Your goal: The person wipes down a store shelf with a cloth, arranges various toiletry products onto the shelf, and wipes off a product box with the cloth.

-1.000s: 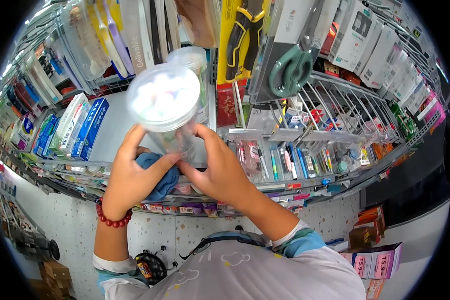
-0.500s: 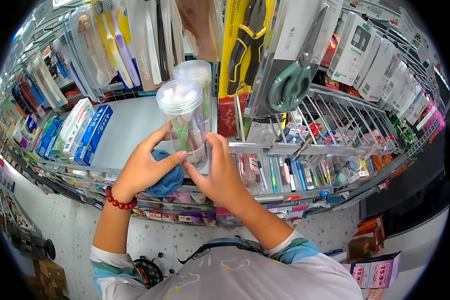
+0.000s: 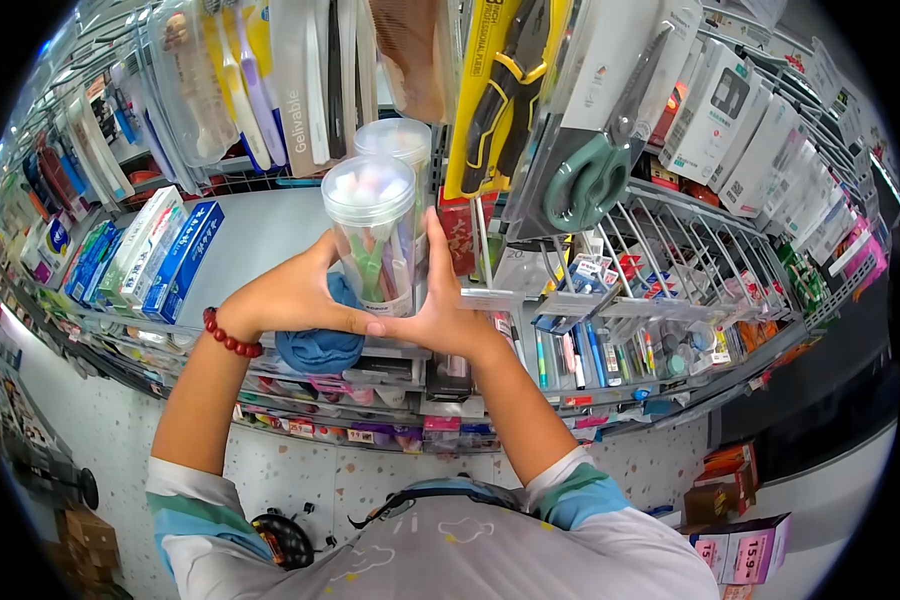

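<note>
A clear lidded tub of cotton swabs [image 3: 372,240], with white tips above green and purple sticks, stands upright near the front of the grey shelf. My left hand [image 3: 295,290], a red bead bracelet at its wrist, lies along the tub's left side, its fingertips partly hidden. On the other side, my right hand [image 3: 445,300] has its fingers stretched upward. Both thumbs meet in front of the base, framing it; firm contact cannot be made out. Directly behind stands a second clear tub [image 3: 400,140]. A crumpled blue cloth-like bundle [image 3: 320,345] sits below my left hand.
Toothpaste boxes [image 3: 185,262] stand on the shelf at left. Packaged toothbrushes [image 3: 240,85], pliers [image 3: 505,100] and green-handled scissors [image 3: 590,180] hang above. Wire racks [image 3: 690,250] and pens [image 3: 595,350] lie to the right. Cartons [image 3: 745,550] rest on the floor.
My thumbs have moved down from the tub's front and now meet below it, with the hands spread wider. The tub appears slightly lower and further right as the view shifts.
</note>
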Demonstrator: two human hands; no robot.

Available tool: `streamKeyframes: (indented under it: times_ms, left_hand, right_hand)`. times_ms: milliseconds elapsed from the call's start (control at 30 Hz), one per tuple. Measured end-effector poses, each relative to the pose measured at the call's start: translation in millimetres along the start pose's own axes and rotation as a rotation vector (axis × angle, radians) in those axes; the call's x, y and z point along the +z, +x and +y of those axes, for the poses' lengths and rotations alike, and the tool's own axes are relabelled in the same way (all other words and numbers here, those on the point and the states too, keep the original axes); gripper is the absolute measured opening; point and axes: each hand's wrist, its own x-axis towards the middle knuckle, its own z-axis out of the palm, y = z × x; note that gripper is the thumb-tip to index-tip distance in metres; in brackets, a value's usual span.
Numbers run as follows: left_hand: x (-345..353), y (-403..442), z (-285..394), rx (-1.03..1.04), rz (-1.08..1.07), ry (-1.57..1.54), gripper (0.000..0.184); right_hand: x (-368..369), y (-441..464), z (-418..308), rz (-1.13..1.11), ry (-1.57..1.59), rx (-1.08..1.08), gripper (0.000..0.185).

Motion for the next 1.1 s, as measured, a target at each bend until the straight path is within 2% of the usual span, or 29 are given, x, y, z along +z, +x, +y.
streamKeyframes:
  times_ms: [133, 233, 367, 433, 600, 667, 1100]
  left_hand:
    - [0, 13, -8, 0.019, -0.04, -0.02, 0.128]
    - [1, 16, -15, 0.019, -0.059, -0.013, 0.129]
    - [5, 14, -11, -0.004, -0.07, -0.01, 0.126]
    - [5, 14, -10, 0.062, -0.08, 0.037, 0.125]
    - [4, 10, -9, 0.056, -0.115, 0.068, 0.123]
    - [5, 9, -10, 0.078, -0.104, 0.019, 0.113]
    - [4, 8, -16, 0.067, -0.109, 0.039, 0.117]
  right_hand:
    - [3, 8, 10, -0.008, 0.095, -0.064, 0.148]
    - [3, 5, 4, -0.016, 0.092, -0.016, 0.148]
    - [2, 1, 0, 0.035, -0.026, -0.071, 0.149]
    - [1, 0, -2, 0.03, -0.019, -0.068, 0.15]
    - [7, -8, -8, 0.031, 0.04, -0.011, 0.152]
    - [8, -11, -9, 0.016, 0.063, 0.022, 0.153]
    - [8, -10, -9, 0.011, 0.131, 0.038, 0.154]
